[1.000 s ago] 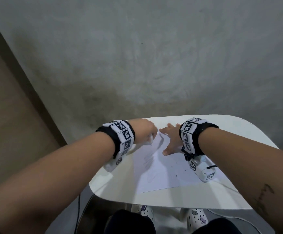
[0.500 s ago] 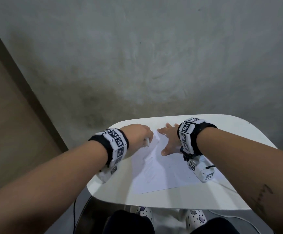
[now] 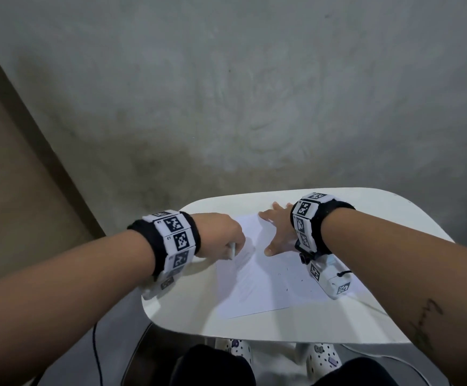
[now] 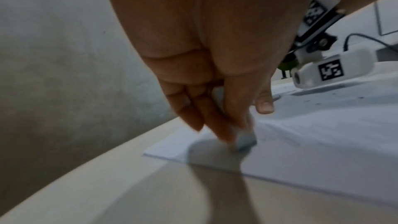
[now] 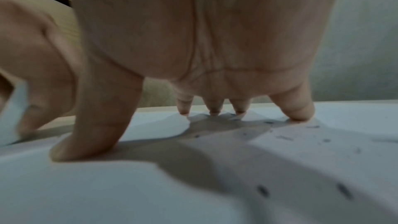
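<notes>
A white sheet of paper with faint pencil marks lies on a small white table. My left hand pinches a small white eraser and holds its end down on the paper near the sheet's left edge. The left wrist view shows the eraser between the fingertips of that left hand, touching the paper. My right hand lies spread, its fingertips pressing the sheet's far part. In the right wrist view, the right hand has thumb and fingers planted on the paper.
Dark eraser crumbs are scattered over the paper under the right wrist. A grey concrete floor lies beyond the table, and a tan wall stands at the left. Below the near edge show spotted shoes and a thin cable.
My left hand has slid the eraser left and toward me along the paper. The right hand has stayed pressed on the sheet.
</notes>
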Demonstrator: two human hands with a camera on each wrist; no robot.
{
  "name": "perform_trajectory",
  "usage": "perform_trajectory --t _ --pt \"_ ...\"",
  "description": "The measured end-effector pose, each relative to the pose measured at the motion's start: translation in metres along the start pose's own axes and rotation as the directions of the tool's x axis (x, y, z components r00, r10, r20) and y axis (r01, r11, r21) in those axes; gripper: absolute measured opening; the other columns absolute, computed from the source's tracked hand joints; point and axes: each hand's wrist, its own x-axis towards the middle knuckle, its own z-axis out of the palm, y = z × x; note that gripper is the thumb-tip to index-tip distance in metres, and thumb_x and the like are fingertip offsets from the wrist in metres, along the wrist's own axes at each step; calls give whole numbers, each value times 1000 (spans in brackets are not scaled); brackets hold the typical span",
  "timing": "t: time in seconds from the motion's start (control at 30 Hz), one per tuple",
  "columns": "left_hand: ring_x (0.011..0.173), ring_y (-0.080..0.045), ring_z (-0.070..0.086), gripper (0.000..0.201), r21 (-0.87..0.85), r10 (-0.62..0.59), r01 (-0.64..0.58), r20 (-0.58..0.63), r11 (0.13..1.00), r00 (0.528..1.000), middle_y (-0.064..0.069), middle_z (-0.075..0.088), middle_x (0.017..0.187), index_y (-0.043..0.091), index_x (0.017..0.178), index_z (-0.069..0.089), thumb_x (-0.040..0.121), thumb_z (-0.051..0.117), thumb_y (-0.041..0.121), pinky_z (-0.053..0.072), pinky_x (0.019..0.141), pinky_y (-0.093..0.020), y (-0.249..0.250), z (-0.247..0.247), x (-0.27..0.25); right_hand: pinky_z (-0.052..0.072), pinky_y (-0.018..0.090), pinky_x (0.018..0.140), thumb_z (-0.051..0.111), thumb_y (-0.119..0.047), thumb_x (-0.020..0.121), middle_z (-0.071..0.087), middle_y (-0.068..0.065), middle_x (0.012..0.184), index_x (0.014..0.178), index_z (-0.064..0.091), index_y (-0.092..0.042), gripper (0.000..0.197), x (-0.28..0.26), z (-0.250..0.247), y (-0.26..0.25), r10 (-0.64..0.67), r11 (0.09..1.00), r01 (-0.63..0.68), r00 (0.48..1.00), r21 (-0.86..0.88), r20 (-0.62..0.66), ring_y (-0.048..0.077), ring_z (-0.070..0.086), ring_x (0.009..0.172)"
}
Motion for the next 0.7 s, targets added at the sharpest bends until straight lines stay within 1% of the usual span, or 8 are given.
perform_trajectory --t 0.07,0.2,0.23,0.4,0.47,0.57,0.63,0.7 --pt "92 -20 58 19 8 -10 10 28 1000 1000 4 66 103 21 103 67 87 59 16 48 83 -35 3 -8 3 13 47 116 62 -67 72 -6 4 161 152 2 -31 107 0 0 0 0 1000 0 1000 8 -4 33 9 147" --pt "87 -19 55 18 -32 -20 14 -203 999 979 6 58 100 24 102 63 88 54 17 47 82 -37 13 -1 14 16 49 116 60 -71 68 -5 3 161 151 1 -34 109 3 -1 3 10 1000 -9 1000 -19 6 33 12 146" --pt "86 -18 55 16 -47 -20 10 -212 999 977 7 57 99 24 101 62 89 54 17 47 82 -36 12 4 13 16 50 116 60 -72 68 -5 3 161 151 1 -34 109 4 0 2 10 1000 -10 1000 -28 7 33 12 146" --pt "91 -21 60 17 45 -7 6 24 999 1000 6 66 100 25 101 67 86 60 19 50 82 -34 8 -4 -1 14 50 117 60 -71 69 -7 3 161 152 1 -33 109 6 2 1 17 1000 -17 1000 -15 5 34 10 146" --pt "94 -22 59 20 88 15 -11 -49 996 999 3 65 105 23 105 66 87 58 19 48 82 -32 14 -12 4 16 49 115 60 -70 68 -4 4 161 151 3 -33 108 5 2 2 14 1000 -14 1000 -21 2 34 14 146" --pt "88 -18 52 21 45 19 -11 -181 999 983 4 58 108 21 109 62 90 56 16 40 77 -30 25 -11 11 18 47 114 59 -68 68 3 3 160 151 7 -32 105 6 3 2 6 1000 -6 1000 -19 -13 31 18 144" --pt "87 -18 54 18 -4 -3 3 -192 1000 981 7 56 103 23 105 61 88 58 15 39 74 -29 22 1 10 17 50 115 58 -71 64 4 6 160 151 8 -30 108 7 2 1 8 1000 -8 1000 -20 -1 34 17 144" --pt "88 -18 58 16 -31 -23 19 -134 999 991 10 59 100 25 100 63 86 62 18 48 79 -34 15 9 2 16 51 116 58 -74 62 0 8 160 151 5 -30 113 8 2 0 6 1000 -6 1000 -8 7 36 14 145"
